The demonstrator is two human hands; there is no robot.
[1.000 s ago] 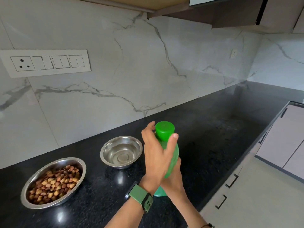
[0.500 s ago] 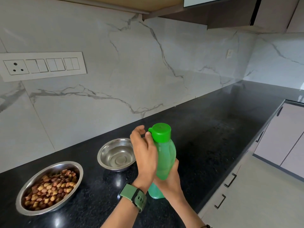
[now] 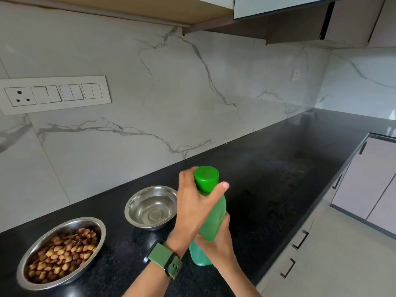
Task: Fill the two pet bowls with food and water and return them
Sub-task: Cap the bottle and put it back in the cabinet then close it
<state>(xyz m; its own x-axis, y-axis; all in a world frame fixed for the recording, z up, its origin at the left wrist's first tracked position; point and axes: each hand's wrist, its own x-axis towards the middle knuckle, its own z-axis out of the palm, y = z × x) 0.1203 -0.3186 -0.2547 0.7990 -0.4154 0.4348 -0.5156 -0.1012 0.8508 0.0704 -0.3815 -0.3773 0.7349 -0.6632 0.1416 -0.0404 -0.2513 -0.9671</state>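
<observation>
step: uncapping | my left hand wraps the bottle's neck at the green cap to twist | my right hand clamps its base steady | empty bowl at 10 o'clock awaits water | food bowl at 9 o'clock, filled

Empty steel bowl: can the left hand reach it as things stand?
Probably yes. The empty steel bowl sits just left of the left hand, nothing between, but that hand is gripping the green plastic bottle near its cap.

Home kitchen: black granite countertop, marble backsplash, overhead cabinets, drawer fronts.
</observation>
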